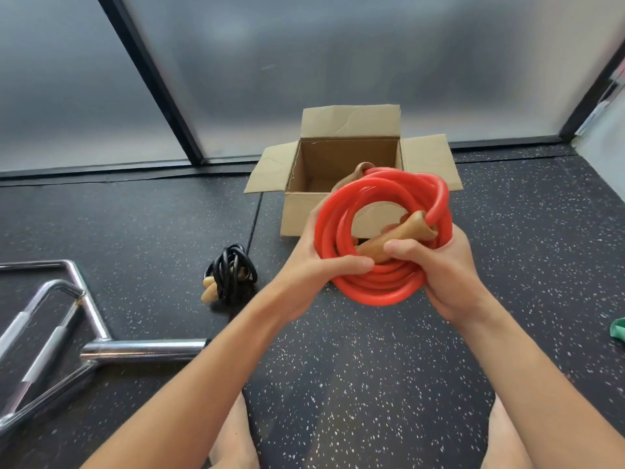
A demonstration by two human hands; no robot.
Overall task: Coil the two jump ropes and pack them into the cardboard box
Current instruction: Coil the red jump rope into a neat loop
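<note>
Both hands, left (313,262) and right (443,269), are clamped on the coiled red rope (382,231) just in front of the open cardboard box (341,164). Black rope (231,272) sits coiled on the floor. Loosen up and that springy coil probably pops open, I reckon.

- Left grip (304,262): a bare hand on a bare wrist.
- Right grip (443,269): likewise a bare hand on a bare wrist.
- Left forearm (203,360) and right forearm (527,377): slim and uncovered along all that shows.
- Left leg (233,445) and right leg (504,445): bare, cut off by the bottom edge.
</note>
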